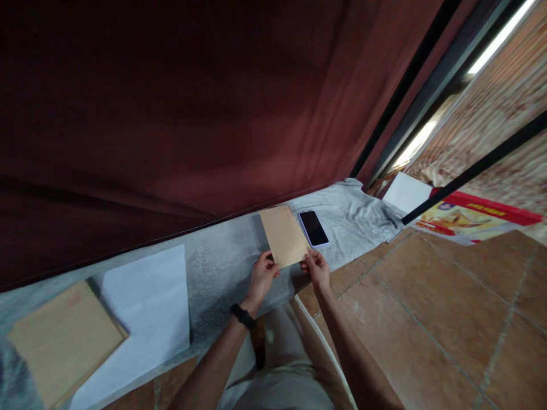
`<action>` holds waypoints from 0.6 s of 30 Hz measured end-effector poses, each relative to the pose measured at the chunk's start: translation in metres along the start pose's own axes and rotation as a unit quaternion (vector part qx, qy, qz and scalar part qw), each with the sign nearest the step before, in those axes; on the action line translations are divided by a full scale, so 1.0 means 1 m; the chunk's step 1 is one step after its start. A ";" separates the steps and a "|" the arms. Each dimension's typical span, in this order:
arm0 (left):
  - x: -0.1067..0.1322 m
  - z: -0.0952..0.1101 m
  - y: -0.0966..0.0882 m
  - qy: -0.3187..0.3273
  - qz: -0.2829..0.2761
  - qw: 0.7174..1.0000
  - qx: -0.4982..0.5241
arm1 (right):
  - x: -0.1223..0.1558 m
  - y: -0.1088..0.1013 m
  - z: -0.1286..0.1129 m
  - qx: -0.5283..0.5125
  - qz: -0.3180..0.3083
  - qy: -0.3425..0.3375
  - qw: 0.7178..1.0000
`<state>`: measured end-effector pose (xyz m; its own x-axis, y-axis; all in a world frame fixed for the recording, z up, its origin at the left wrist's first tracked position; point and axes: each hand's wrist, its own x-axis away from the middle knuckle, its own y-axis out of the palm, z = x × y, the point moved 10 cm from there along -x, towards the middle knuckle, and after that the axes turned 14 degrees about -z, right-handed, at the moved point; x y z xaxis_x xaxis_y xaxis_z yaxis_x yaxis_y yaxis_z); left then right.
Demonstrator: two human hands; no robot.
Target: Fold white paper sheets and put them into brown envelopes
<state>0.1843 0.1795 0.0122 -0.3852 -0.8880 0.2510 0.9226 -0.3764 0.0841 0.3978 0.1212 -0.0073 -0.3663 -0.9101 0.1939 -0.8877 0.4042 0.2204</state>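
Note:
A small brown paper envelope (284,234) is held up over a grey cloth-covered ledge (217,262). My left hand (264,275) pinches its near left corner, fingers closed on the paper. My right hand (317,267) grips the near right corner in the same way. A black wristband sits on my left wrist. Just right of the envelope a dark-screened phone (313,227) lies flat on the cloth.
A stack of brown envelopes (64,339) and a large white sheet (147,302) lie at the left of the ledge. A dark red curtain (192,102) hangs behind. White paper (405,192) and a red and yellow printed pack (470,219) lie at the right. Terracotta floor tiles (448,307) are below.

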 end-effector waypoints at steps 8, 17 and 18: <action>-0.004 -0.011 -0.003 -0.012 0.009 1.000 -0.010 | -0.002 -0.001 0.004 0.010 -0.001 0.007 1.000; -0.015 -0.006 0.003 -0.004 0.005 1.000 -0.013 | -0.002 0.002 -0.005 0.026 -0.005 -0.001 1.000; -0.017 -0.006 0.004 -0.003 0.005 1.000 -0.012 | -0.002 0.002 -0.006 0.028 -0.006 -0.003 1.000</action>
<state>0.1943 0.1912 0.0029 -0.3758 -0.8901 0.2580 0.9256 -0.3741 0.0577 0.3980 0.1247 -0.0018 -0.3569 -0.9154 0.1861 -0.9063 0.3876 0.1686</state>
